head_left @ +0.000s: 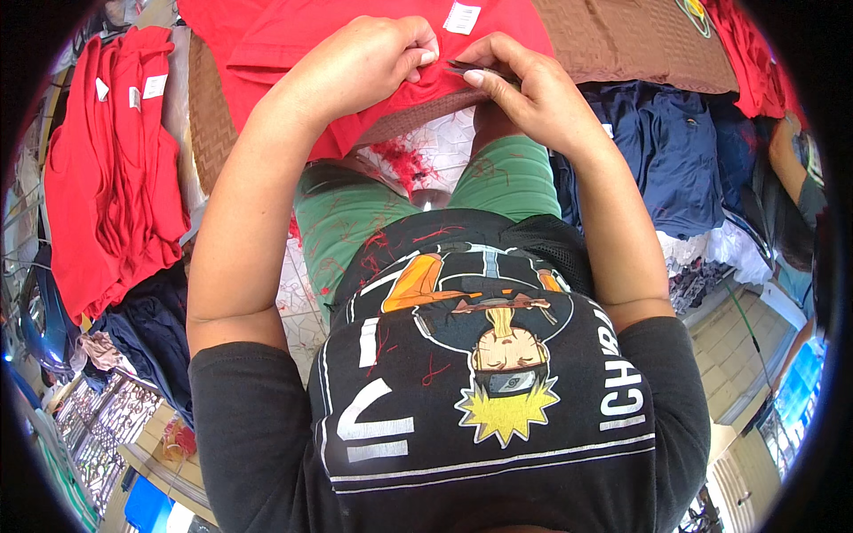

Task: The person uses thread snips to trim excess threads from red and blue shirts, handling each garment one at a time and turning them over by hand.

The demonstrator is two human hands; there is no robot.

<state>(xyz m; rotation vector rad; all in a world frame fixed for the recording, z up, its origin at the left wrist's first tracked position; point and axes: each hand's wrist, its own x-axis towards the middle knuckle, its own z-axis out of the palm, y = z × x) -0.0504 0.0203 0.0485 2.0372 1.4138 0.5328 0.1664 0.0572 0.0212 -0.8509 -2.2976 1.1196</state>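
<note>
A red garment [320, 40] with a white label [462, 18] lies spread before me over a brown textured cover. My left hand [398, 55] is closed in a pinch at the garment's near part, with its fingertips on the red cloth. In my right hand [524, 82] are small dark thread snips [459, 67], gripped between thumb and fingers. Their dark tips point left toward my left hand, just above the cloth. Most of the snips is hidden by my fingers.
Red garments with white labels [111, 178] hang in a pile at the left. Dark blue garments [657, 155] lie at the right beside the brown cover [635, 44]. Red thread scraps [404, 164] litter the floor and my green shorts [511, 178]. Another person's arm [786, 160] shows at far right.
</note>
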